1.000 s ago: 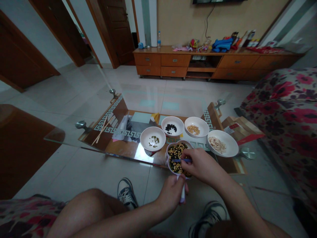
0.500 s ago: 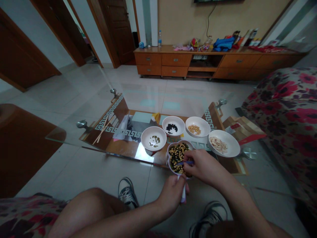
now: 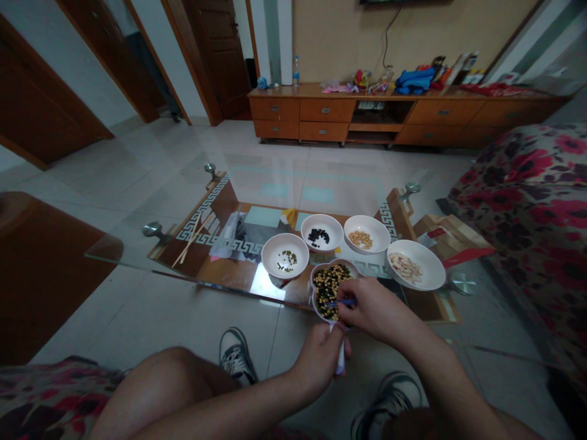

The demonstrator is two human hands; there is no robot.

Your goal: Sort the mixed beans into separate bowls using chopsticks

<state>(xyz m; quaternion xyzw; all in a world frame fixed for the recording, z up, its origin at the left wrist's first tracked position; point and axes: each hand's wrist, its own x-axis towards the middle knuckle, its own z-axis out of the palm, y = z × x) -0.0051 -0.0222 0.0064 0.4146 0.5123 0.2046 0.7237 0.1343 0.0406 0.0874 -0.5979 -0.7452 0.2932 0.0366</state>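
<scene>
A small bowl of mixed beans (image 3: 326,282) stands on the glass table's near edge. My right hand (image 3: 376,308) is closed in a pinch on a thin blue tool (image 3: 340,302) whose tip lies in the beans. My left hand (image 3: 321,355) is closed round the bowl's white handle (image 3: 340,362) just below the rim. Behind it stand white bowls: one with a few green beans (image 3: 285,255), one with black beans (image 3: 321,232), one with yellow beans (image 3: 366,234), and one with pale flat beans (image 3: 415,264).
The glass table (image 3: 183,201) has a wooden shelf beneath with chopsticks (image 3: 191,238) and papers. A floral sofa (image 3: 532,201) is at right, a cardboard box (image 3: 452,235) beside it, a wooden cabinet (image 3: 394,116) at the far wall. My knees and shoes show below.
My right hand with the blue tool has shifted slightly toward the near side of the mixed bowl. The left hand has stayed put.
</scene>
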